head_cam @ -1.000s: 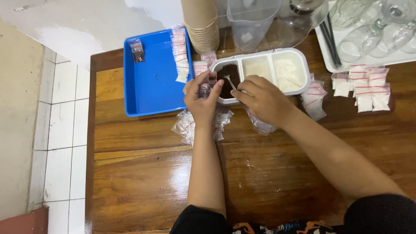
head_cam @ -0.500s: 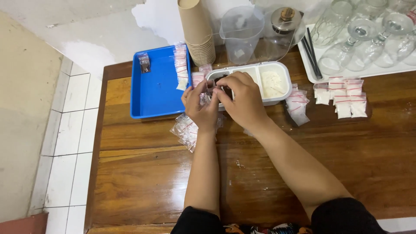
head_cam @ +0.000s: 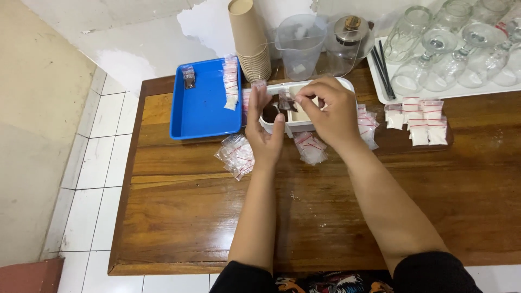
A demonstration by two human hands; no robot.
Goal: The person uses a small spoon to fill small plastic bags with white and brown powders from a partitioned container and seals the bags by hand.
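Observation:
My right hand (head_cam: pixel 329 111) pinches a small clear zip bag (head_cam: pixel 286 101) with dark powder in it, over a white three-part container (head_cam: pixel 296 126). The container's left part holds dark brown powder (head_cam: pixel 269 113) with a spoon in it. My left hand (head_cam: pixel 264 133) is spread flat, fingers apart, against the container's left end, holding nothing that I can see. Piles of empty small zip bags (head_cam: pixel 236 154) lie below my left hand, and a second pile of bags (head_cam: pixel 310 146) lies under my right hand.
A blue tray (head_cam: pixel 203 111) at the left holds a row of filled bags (head_cam: pixel 231 81) and one dark bag (head_cam: pixel 189 76). Paper cups (head_cam: pixel 249 40), a clear jug (head_cam: pixel 299 43) and a lidded jar stand behind. Filled white bags (head_cam: pixel 419 122) lie right, below a tray of glasses (head_cam: pixel 450 49).
My right hand has lifted the small bag away from my left hand, and the left fingers have spread. The camera has tilted, so everything sits lower and further right.

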